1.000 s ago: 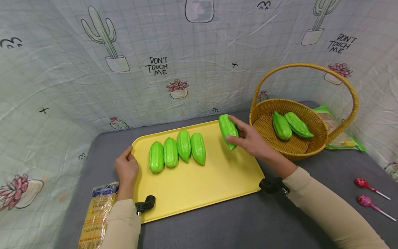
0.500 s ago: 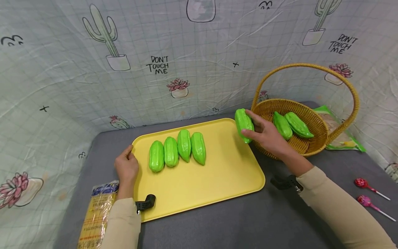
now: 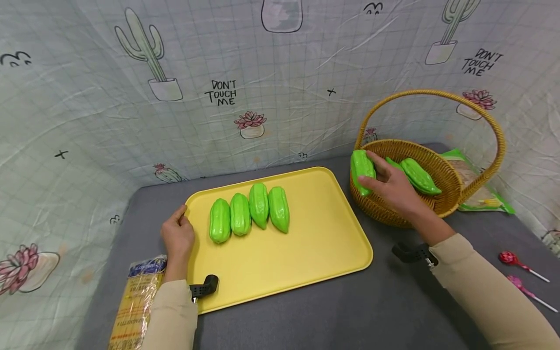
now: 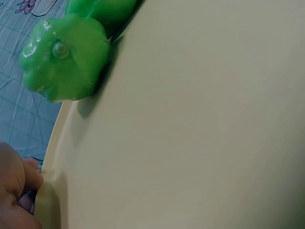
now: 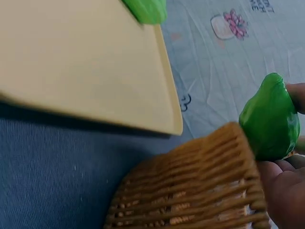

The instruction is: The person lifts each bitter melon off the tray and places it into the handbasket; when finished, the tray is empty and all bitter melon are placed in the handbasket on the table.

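A: Grey cloth covered the table (image 3: pixel 306 316), and on it sat the yellow tray (image 3: pixel 306 253), the biggest thing there. What was on it?

B: Four green gourds in a row (image 3: pixel 249 214) toward its far left part. The wicker basket (image 3: pixel 442 204) stood just beside the tray's right edge, with two more gourds (image 3: pixel 417 176) lying inside.

A: And the one being carried?

B: The right hand (image 3: pixel 393 187) had its fingers and thumb curled round a fifth green gourd (image 3: pixel 362 170). A second before, that gourd hung over the tray's far right corner; half a second before, at the tray's edge. At this moment it was above the basket's near-left rim, not yet down among the others. The right wrist view showed the same: the gourd (image 5: pixel 270 119) held just above the woven wall (image 5: pixel 190 195).

A: So what did that shift tell you?

B: I judged that the gourds were going from tray to basket, one by one, and this was the third, about to be set in. Four remained.

A: The left hand?

B: The left hand (image 3: pixel 177 236) had not moved: its fingers (image 4: pixel 21 179) were curled over the tray's left rim, steadying it.

A: Smaller things?

B: A packet (image 3: pixel 137 296) lay at the near left, a green packet (image 3: pixel 477 194) behind the basket, and two lollipops (image 3: pixel 518 270) at the far right.
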A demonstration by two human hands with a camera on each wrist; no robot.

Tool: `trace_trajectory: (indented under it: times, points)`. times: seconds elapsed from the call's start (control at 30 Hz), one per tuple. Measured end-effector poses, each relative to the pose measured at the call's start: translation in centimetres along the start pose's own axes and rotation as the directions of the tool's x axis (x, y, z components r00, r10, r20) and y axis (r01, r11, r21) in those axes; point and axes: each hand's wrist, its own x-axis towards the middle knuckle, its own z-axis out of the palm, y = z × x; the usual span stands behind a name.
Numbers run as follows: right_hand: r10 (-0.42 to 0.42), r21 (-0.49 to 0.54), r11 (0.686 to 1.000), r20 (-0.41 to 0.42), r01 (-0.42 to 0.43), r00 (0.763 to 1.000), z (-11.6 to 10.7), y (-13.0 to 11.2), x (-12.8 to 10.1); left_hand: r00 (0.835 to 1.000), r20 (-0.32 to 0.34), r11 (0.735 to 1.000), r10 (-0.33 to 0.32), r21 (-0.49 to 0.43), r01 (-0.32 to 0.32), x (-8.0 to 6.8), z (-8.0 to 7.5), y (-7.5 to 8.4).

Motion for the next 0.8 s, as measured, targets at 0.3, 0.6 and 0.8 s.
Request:
trace_trajectory:
  times: [0.3, 0.6, 0.8]
  points:
    - [0.051, 0.024, 0.998, -0.004, -0.051, 0.999, -1.2, 1.2, 1.2, 1.000, -0.006, 1.000, 0.003, 0.010, -0.003, 0.0, 0.0, 0.0]
    - [0.086, -0.080, 0.993, 0.004, -0.086, 0.996, -1.8, 2.2, 2.3, 1.000, 0.004, 1.000, 0.002, -0.007, -0.002, 0.0, -0.1, -0.1]
    - [0.131, -0.124, 0.984, 0.017, -0.128, 0.991, -2.1, 3.4, 3.2, 1.000, 0.006, 1.000, 0.004, 0.002, -0.004, 0.0, -0.1, -0.2]
